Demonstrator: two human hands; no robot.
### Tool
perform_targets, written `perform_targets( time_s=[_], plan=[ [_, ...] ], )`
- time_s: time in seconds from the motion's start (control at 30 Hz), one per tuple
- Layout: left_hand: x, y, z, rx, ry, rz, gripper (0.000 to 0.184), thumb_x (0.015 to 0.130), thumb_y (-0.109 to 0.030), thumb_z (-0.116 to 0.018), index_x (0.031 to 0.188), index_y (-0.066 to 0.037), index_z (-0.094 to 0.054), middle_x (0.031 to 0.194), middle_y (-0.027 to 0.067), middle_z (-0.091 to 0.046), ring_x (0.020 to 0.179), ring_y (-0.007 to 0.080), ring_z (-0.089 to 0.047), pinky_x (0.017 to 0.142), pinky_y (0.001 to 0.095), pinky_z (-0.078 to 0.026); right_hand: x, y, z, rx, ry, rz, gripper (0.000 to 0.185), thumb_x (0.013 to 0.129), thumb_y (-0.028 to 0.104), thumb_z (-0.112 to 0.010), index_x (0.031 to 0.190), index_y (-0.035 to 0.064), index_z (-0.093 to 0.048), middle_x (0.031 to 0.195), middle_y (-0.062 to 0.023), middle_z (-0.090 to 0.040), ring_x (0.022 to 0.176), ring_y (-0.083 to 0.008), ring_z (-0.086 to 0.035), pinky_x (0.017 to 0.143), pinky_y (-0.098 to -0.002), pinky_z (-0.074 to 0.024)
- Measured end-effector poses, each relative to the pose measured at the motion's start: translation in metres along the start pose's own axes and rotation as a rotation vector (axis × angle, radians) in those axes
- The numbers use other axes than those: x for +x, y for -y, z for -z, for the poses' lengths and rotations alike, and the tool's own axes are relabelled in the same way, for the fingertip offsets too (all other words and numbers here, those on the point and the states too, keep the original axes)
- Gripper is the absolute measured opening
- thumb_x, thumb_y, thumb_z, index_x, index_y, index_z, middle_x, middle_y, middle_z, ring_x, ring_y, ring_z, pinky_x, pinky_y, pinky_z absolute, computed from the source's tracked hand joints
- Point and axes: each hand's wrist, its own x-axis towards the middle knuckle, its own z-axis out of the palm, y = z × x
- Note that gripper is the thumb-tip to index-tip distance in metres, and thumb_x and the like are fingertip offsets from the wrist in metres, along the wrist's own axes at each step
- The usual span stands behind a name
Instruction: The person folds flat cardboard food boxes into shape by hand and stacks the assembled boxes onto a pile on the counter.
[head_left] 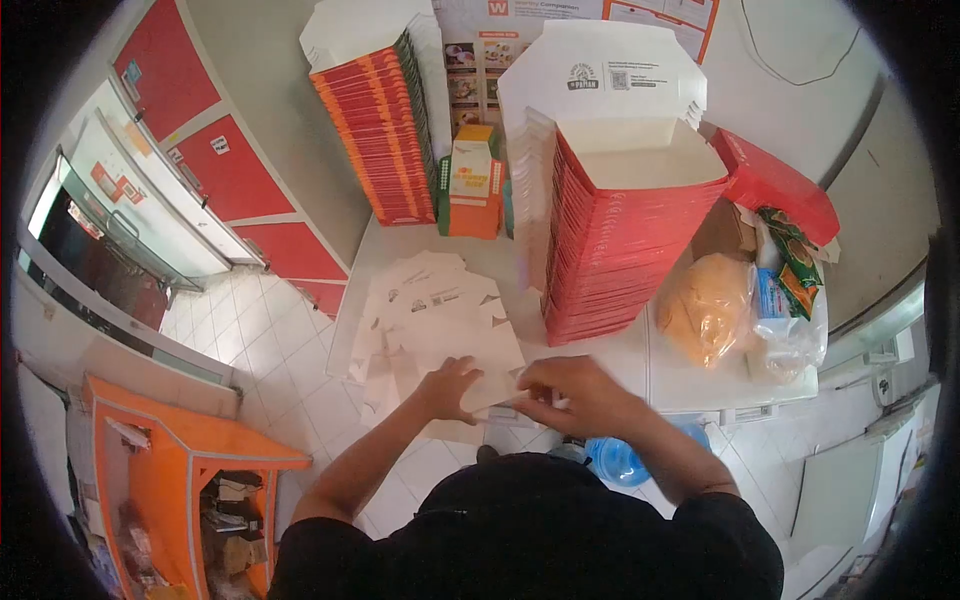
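Flat white cardboard box blanks (465, 335) lie in a loose, overlapping pile at the table's front left, some with small dark print. My left hand (450, 388) rests on the top blank near its front edge, thumb and fingers apart. At the right front corner of that blank is my right hand (572, 388), its fingers curled in and pinching the edge; slight blur hides the fingertips. Just beyond my right hand stands a tall stack of nested red food boxes (630, 250) with white insides and a printed lid flap raised at the back.
Behind stand an orange-red box stack (375, 135) and a small orange-green carton (472, 190). On the right are a bag of orange stuff (706, 308), a red box (780, 185) and green packets (795, 260). A blue water bottle (617, 460) stands below the table; an orange shelf (180, 470) is at left.
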Motion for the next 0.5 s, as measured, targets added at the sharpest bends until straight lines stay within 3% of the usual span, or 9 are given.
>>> perform_targets(
  time_s=[0.1,0.2,0.23,0.27,0.33,0.37,0.47,0.5],
  plan=[
    [0.002,0.024,-0.030,0.043,-0.207,-0.114,0.050,0.081,-0.023,-0.072,0.129,-0.010,-0.066,0.131,0.0180,-0.067,0.121,0.0371,-0.063,0.103,0.0491,-0.052,-0.014,-0.092,-0.077,-0.036,0.242,-0.206,0.037,0.097,0.037,-0.070,0.100,0.0006,-0.070,0.087,-0.0175,-0.072,0.075,-0.0309,-0.070,0.072,-0.0415,-0.0544],
    [0.014,0.049,-0.017,-0.176,-0.107,0.094,0.036,0.083,-0.014,-0.068,0.119,-0.009,-0.071,0.108,0.0155,-0.075,0.102,0.0378,-0.070,0.096,0.0486,-0.055,-0.006,-0.145,-0.121,-0.075,0.631,-0.632,0.042,0.102,0.041,-0.061,0.114,0.0013,-0.068,0.089,-0.0201,-0.072,0.075,-0.0325,-0.071,0.076,-0.0436,-0.0548],
    [0.008,0.024,0.010,-0.254,-0.279,0.141,0.032,0.083,-0.003,-0.063,0.113,-0.008,-0.073,0.098,0.0151,-0.076,0.095,0.0375,-0.072,0.094,0.0471,-0.056,-0.002,-0.157,-0.147,0.051,0.251,-0.591,0.044,0.103,0.041,-0.058,0.119,0.0014,-0.066,0.093,-0.0217,-0.072,0.080,-0.0335,-0.071,0.080,-0.0444,-0.0544],
    [0.005,0.011,0.016,-0.250,-0.344,0.109,0.033,0.083,-0.002,-0.063,0.115,-0.008,-0.072,0.102,0.0153,-0.075,0.099,0.0368,-0.072,0.094,0.0469,-0.056,0.005,-0.164,-0.180,0.172,-0.132,-0.537,0.045,0.105,0.042,-0.056,0.124,0.0015,-0.064,0.096,-0.0233,-0.072,0.085,-0.0346,-0.072,0.083,-0.0452,-0.0540],
    [-0.003,-0.013,0.013,-0.249,-0.473,0.037,0.037,0.083,0.000,-0.061,0.118,-0.007,-0.071,0.111,0.0157,-0.074,0.106,0.0354,-0.071,0.095,0.0464,-0.056,0.029,-0.156,-0.200,0.299,-0.585,-0.458,0.049,0.106,0.040,-0.052,0.134,0.0002,-0.057,0.109,-0.0260,-0.069,0.099,-0.0372,-0.070,0.090,-0.0455,-0.0526],
    [-0.007,-0.029,0.008,-0.247,-0.545,-0.020,0.042,0.084,-0.001,-0.063,0.126,-0.004,-0.067,0.125,0.0187,-0.070,0.116,0.0349,-0.067,0.096,0.0478,-0.056,0.046,-0.141,-0.186,0.315,-0.660,-0.453,0.051,0.106,0.038,-0.052,0.139,-0.0013,-0.053,0.119,-0.0271,-0.066,0.108,-0.0388,-0.067,0.095,-0.0451,-0.0516],
    [-0.015,-0.070,0.034,-0.477,-0.715,-0.004,0.046,0.093,-0.014,-0.065,0.138,-0.006,-0.059,0.136,0.0187,-0.065,0.122,0.0342,-0.065,0.098,0.0477,-0.056,0.066,-0.095,-0.142,0.265,-0.648,-0.230,0.050,0.106,0.030,-0.049,0.145,-0.0021,-0.049,0.131,-0.0258,-0.063,0.117,-0.0397,-0.066,0.101,-0.0441,-0.0509],
    [-0.018,-0.080,0.044,-1.134,-0.839,0.002,0.048,0.098,-0.024,-0.063,0.142,-0.006,-0.055,0.135,0.0179,-0.065,0.121,0.0334,-0.065,0.099,0.0468,-0.056,0.065,-0.078,-0.126,0.224,-0.595,-0.126,0.048,0.107,0.027,-0.048,0.145,-0.0017,-0.048,0.132,-0.0246,-0.063,0.116,-0.0394,-0.066,0.101,-0.0439,-0.0510]
  ],
)
